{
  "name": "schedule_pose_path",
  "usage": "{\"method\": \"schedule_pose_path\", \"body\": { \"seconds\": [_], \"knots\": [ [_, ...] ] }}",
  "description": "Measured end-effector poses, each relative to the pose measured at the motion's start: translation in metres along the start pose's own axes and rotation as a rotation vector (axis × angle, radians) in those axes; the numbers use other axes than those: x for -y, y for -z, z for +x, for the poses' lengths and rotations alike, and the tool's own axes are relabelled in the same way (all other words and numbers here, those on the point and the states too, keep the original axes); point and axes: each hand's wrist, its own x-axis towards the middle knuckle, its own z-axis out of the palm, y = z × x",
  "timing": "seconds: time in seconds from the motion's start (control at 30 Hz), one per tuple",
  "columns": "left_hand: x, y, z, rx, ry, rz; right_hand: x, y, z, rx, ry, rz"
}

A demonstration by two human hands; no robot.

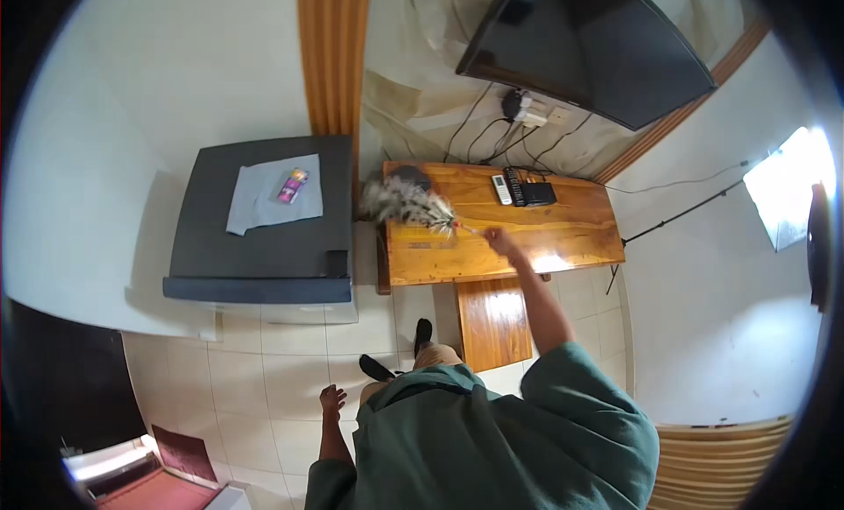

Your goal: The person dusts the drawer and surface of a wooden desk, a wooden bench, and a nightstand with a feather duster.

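My right hand (499,240) is closed around the thin handle of a feather duster (406,202). Its grey and white feathers, somewhat blurred, lie over the left end of a wooden table (510,251). Behind the feathers, a dark rounded thing (410,176) is partly hidden. My left hand (333,398) hangs low at my side above the tiled floor, holding nothing, with its fingers apart. Farther right on the table are a white remote (501,190), a black remote (514,186) and a small black box (538,194).
A dark fridge (264,255) stands left of the table, with a cloth (255,199) and a colourful packet (293,185) on top. A television (598,48) hangs above cables and plugs (527,112). A lower wooden bench (494,321) juts toward me. A lit lamp (789,189) is at right.
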Motion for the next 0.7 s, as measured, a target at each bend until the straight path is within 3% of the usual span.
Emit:
{"method": "schedule_pose_path", "body": {
  "seconds": [0.03,0.07,0.1,0.13,0.17,0.23,0.3,0.33,0.43,0.47,0.53,0.63,0.7],
  "knots": [
    [-0.001,-0.002,0.001,0.0,0.003,0.02,-0.039,-0.016,-0.026,0.128,-0.057,0.141],
    [-0.001,-0.004,0.001,-0.005,0.004,0.039,-0.064,-0.043,-0.057,0.091,-0.179,0.284],
    [-0.004,-0.006,0.001,-0.004,0.025,0.048,-0.082,-0.07,-0.081,0.044,-0.165,0.381],
    [-0.008,-0.012,0.002,-0.003,0.044,0.056,-0.092,-0.083,-0.11,0.126,-0.098,0.123],
    [-0.01,-0.015,0.003,-0.004,0.063,0.064,-0.058,-0.072,-0.137,0.314,-0.34,0.34],
    [-0.011,-0.023,0.009,0.021,0.056,0.079,-0.076,-0.086,-0.168,0.044,-0.068,0.036],
    [-0.017,-0.035,0.006,0.045,0.027,0.123,-0.101,-0.103,-0.187,-0.094,-0.312,0.096],
    [-0.026,-0.047,0.006,0.048,0.041,0.165,-0.114,-0.109,-0.191,-0.168,-0.437,0.125],
    [-0.047,-0.073,0.002,0.107,0.046,0.256,-0.082,-0.108,-0.188,-0.226,-0.517,0.255],
    [-0.056,-0.087,0.001,0.1,0.035,0.272,-0.103,-0.136,-0.176,-0.24,-0.504,0.211],
    [-0.07,-0.114,0.009,0.114,-0.025,0.287,-0.108,-0.149,-0.153,-0.023,-0.423,0.301],
    [-0.095,-0.151,0.012,0.198,-0.124,0.388,-0.077,-0.115,-0.124,0.04,-0.212,0.227],
    [-0.114,-0.171,0.009,0.239,-0.2,0.512,-0.066,-0.092,-0.114,-0.035,-0.44,0.212]
  ]
}}
